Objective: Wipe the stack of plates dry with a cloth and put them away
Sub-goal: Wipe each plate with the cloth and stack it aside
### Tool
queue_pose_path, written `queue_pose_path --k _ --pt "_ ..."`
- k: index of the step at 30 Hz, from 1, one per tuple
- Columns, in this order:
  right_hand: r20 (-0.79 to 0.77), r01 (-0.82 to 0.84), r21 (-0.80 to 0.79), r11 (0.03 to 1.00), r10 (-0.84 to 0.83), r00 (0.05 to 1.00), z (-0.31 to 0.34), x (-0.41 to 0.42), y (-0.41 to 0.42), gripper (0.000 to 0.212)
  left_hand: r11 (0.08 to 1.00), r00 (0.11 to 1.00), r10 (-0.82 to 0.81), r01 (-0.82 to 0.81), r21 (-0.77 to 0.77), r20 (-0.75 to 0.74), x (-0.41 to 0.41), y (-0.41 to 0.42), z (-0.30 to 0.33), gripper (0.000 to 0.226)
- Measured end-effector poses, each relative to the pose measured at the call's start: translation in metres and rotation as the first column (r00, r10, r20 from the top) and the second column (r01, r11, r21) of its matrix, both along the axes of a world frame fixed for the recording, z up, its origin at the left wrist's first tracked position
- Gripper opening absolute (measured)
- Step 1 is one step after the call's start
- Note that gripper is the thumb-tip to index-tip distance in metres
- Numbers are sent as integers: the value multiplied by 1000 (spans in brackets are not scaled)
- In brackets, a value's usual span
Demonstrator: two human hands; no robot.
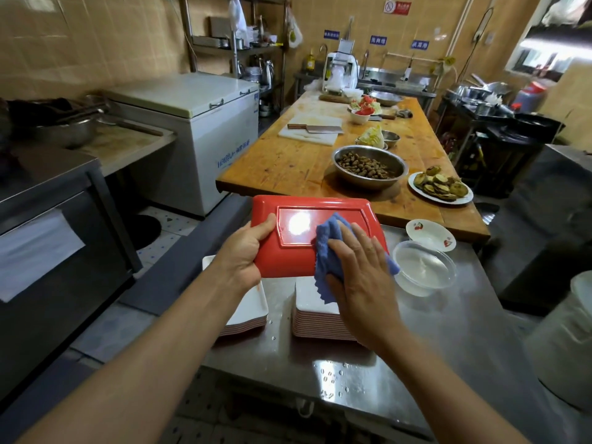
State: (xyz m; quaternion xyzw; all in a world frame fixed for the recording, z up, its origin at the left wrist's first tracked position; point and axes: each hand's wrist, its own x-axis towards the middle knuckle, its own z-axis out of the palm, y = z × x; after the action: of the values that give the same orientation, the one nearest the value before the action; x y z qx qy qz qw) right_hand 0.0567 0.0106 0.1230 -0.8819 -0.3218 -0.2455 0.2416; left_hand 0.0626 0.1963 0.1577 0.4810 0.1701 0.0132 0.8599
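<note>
A red rectangular plate (298, 216) is held bottom-up above the steel table, tilted toward me. My left hand (246, 251) grips its left edge, thumb on top. My right hand (358, 267) lies flat with straight fingers on a blue cloth (326, 248), pressing it against the plate's underside at the right. Below stand two stacks of rectangular plates, white on top with red edges: a taller one (320, 318) under my right wrist and a lower one (250, 312) at the left.
On the steel table (448, 341) sit a clear plastic bowl (424, 267) and a small white dish (431, 235). Beyond is a wooden table (288, 168) with a metal bowl of nuts (368, 166), a plate of fried slices (440, 187), a cutting board and cleaver. A white bucket (573, 344) stands right.
</note>
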Motion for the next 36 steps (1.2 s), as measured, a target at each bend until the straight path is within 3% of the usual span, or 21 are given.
queue_pose_path --k 8,13,19,22,26,28,32,36 --pt "-106 -47 -6 999 46 993 7 -10 65 57 995 999 17 -13 -101 44 -17 -6 1 29" --pt "-236 -84 5 996 83 968 21 9 79 58 998 995 68 -67 -22 70 -27 7 -6 18" --pt "-242 -12 -6 1000 10 970 11 25 61 57 989 987 145 -143 -30 63 -37 45 -17 11" --pt "-356 4 144 990 48 933 4 27 57 43 985 986 164 -161 -60 37 -45 61 -22 12" --pt "-371 64 311 948 59 927 -6 28 67 28 983 988 155 -154 -96 -1 -55 76 -30 15" --pt "-488 141 379 914 68 870 -5 31 72 19 982 988 153 -152 -108 1 -59 83 -33 16" --pt "-570 227 414 882 56 820 -13 38 77 5 983 988 156 -157 -95 -15 -67 99 -40 17" --pt "-600 246 338 908 7 800 -22 41 81 4 986 987 155 -157 -51 -30 -73 110 -47 18"
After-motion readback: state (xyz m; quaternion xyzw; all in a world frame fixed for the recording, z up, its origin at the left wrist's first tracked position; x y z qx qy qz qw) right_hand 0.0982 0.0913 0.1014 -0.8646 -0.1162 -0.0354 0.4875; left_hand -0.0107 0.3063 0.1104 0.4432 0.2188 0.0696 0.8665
